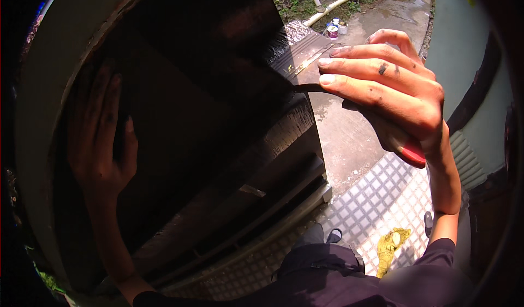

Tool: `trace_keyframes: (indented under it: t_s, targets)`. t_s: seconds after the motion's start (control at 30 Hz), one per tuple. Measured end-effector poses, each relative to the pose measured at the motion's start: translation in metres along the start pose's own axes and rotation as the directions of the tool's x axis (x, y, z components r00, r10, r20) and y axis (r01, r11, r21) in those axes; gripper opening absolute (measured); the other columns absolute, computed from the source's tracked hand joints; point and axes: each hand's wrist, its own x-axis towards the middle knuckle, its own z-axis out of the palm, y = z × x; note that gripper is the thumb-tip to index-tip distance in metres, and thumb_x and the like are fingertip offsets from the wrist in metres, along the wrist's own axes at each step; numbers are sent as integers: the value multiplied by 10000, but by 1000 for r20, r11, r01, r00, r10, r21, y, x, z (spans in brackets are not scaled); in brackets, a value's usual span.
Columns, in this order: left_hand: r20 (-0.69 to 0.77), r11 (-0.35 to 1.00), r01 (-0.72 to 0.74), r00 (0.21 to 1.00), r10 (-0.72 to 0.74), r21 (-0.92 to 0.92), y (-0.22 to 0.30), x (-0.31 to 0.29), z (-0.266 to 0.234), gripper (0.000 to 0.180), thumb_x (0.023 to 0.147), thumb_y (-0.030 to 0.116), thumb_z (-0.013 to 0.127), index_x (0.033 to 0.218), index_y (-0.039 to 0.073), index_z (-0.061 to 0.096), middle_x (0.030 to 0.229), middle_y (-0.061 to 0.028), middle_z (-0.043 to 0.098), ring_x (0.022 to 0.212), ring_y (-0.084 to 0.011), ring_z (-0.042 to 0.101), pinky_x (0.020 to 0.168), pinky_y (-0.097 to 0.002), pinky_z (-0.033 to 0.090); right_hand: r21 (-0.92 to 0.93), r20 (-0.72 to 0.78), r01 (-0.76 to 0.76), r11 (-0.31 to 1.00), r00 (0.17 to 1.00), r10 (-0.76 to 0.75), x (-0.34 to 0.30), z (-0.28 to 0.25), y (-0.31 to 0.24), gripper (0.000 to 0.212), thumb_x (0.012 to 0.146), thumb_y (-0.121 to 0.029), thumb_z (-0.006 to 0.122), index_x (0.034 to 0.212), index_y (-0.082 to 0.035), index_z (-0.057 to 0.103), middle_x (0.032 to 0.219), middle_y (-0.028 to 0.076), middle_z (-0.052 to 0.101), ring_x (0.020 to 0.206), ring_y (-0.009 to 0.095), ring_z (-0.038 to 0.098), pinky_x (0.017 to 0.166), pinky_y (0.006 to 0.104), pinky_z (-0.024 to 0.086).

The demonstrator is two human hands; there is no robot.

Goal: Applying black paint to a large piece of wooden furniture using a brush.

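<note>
My left hand [103,154] lies in deep shade against a large dark panel [180,127], its fingers stretched out and the thumb apart. In the sunlight on the right, my right hand [393,88] is wrapped over a dark hand tool with a red end [413,154]. A thin curved black part of this tool reaches left to the panel's right edge. My palm and fingers hide most of it, so its exact kind does not show. Dark smudges mark the fingers of both hands. A streaked, lighter band [289,127] crosses the panel near that edge.
Beyond the panel stand small containers [333,31] on a concrete path, near a pale pipe [341,2]. A yellow-green cloth [391,249] lies on the checkered tile floor [355,208] by my feet. At the right is a pale green wall [469,50].
</note>
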Motion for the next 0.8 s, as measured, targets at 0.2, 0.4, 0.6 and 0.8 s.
trace_keyframes:
  t_s: [0.2, 0.4, 0.6, 0.8]
  targets:
    - [13, 1000, -21, 1000, 21, -21, 0, 3, -3, 377, 949, 89, 518, 1307, -27, 539, 1362, -170, 541, 1281, -343, 503, 1069, -477, 416, 154, 162, -61, 986, 986, 35, -14, 0, 9, 260, 758, -145, 737, 1000, -50, 735, 977, 87, 727, 913, 232, 685, 862, 398, 438]
    - [16, 1000, -10, 1000, 10, -15, 1, 1, 0, 373, 954, 96, 514, 1304, -28, 540, 1363, -171, 540, 1278, -341, 507, 1066, -476, 419, 44, -24, 56, 997, 998, -55, 19, -1, -10, 269, 804, -250, 684, 976, -50, 734, 936, 103, 726, 887, 251, 691, 809, 379, 459]
    - [-35, 999, -11, 999, 10, -38, 1, 9, 1, 377, 908, 93, 549, 1274, 8, 586, 1323, -124, 584, 1238, -312, 551, 1059, -459, 437, 166, 125, -20, 986, 992, -1, -7, 15, -15, 269, 722, -204, 693, 949, -69, 744, 942, 65, 727, 874, 205, 695, 833, 399, 436]
    - [32, 1000, -5, 999, 4, 20, -3, 1, 1, 364, 911, 96, 548, 1262, 9, 596, 1324, -116, 585, 1248, -314, 541, 1060, -456, 438, -24, -165, 95, 995, 981, -98, 30, 14, -26, 254, 727, -139, 736, 974, -81, 741, 969, 61, 728, 916, 205, 677, 816, 398, 447]
